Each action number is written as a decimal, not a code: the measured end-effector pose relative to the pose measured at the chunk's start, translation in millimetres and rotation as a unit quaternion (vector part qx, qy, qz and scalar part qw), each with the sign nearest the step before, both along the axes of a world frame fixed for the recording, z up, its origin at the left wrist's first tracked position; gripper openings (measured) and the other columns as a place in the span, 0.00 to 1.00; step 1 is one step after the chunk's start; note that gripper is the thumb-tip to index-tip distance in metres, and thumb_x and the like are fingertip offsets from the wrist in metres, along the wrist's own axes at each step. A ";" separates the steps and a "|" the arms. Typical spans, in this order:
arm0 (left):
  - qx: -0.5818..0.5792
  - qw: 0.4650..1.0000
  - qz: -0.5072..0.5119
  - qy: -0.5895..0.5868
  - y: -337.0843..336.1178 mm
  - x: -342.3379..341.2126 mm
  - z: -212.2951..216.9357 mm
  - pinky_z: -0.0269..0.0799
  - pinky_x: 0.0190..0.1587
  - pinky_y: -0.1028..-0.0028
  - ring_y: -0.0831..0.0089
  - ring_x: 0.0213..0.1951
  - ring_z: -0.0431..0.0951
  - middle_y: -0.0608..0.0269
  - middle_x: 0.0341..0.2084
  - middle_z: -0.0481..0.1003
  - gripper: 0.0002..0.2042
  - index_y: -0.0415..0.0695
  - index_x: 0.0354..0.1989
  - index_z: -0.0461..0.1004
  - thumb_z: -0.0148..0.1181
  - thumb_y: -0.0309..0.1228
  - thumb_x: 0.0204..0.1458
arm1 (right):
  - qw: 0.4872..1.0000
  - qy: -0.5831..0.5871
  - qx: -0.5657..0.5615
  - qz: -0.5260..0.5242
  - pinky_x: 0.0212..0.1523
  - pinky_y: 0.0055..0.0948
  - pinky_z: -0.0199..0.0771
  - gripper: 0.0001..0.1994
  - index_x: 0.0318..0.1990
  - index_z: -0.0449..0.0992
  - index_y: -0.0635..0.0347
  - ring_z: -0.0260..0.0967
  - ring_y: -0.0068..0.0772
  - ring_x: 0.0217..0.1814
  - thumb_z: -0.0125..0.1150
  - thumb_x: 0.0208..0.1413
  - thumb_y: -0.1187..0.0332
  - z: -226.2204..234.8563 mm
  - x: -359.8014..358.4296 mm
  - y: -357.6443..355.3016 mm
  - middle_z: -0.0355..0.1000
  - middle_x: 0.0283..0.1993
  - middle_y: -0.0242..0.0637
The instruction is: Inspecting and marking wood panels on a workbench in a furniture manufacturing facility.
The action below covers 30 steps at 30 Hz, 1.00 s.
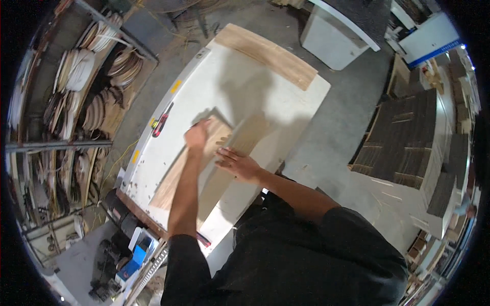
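A light wood-grain board lies slantwise on the white worktable. My left hand is closed over its far left edge, the fingers curled and partly hidden. Alongside it on the right is a duller, grey-brown panel, its far part in shadow. My right hand rests on this panel, fingers stretched out toward the wood-grain board. To the left of my left hand lies a red and black utility knife. Under my left forearm a second red and dark tool shows at the near edge.
Another wood-grain board lies across the table's far end. Shelves with coiled edging strips stand at the left. A stack of dark brown panels is at the right. Beyond the table stands a white cabinet-like piece.
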<state>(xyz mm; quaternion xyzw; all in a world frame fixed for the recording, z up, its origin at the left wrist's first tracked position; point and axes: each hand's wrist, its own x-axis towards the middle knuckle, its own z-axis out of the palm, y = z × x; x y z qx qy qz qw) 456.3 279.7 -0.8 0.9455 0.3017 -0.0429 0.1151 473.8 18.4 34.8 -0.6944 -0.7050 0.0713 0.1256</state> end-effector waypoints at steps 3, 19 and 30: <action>0.003 1.000 0.014 0.009 -31.0 16.3 29.4 0.83 0.40 0.55 0.58 0.39 0.87 0.52 0.42 0.86 0.18 0.60 0.56 0.83 0.51 0.51 0.71 | 0.997 -0.031 0.059 -0.026 0.87 0.48 0.35 0.50 0.80 0.54 0.61 0.38 0.47 0.89 0.73 0.52 0.55 6.8 -2.3 5.1 0.46 0.86 0.48; -0.011 0.928 0.360 -0.096 -139.0 -364.7 51.6 0.72 0.60 0.52 0.43 0.56 0.77 0.39 0.54 0.77 0.20 0.36 0.59 0.75 0.60 0.37 0.66 | 0.991 0.099 0.041 -0.075 0.84 0.54 0.50 0.52 0.70 0.71 0.54 0.53 0.55 0.82 0.90 0.32 0.52 40.0 145.3 -5.1 0.62 0.77 0.45; -0.267 0.665 0.528 -0.456 -192.8 -349.1 29.0 0.62 0.72 0.66 0.62 0.68 0.67 0.48 0.67 0.69 0.38 0.32 0.77 0.56 0.69 0.32 0.64 | 0.954 0.293 -0.020 -0.062 0.78 0.48 0.62 0.60 0.74 0.58 0.59 0.57 0.57 0.78 0.88 0.27 0.72 22.4 172.6 -9.7 0.59 0.74 0.53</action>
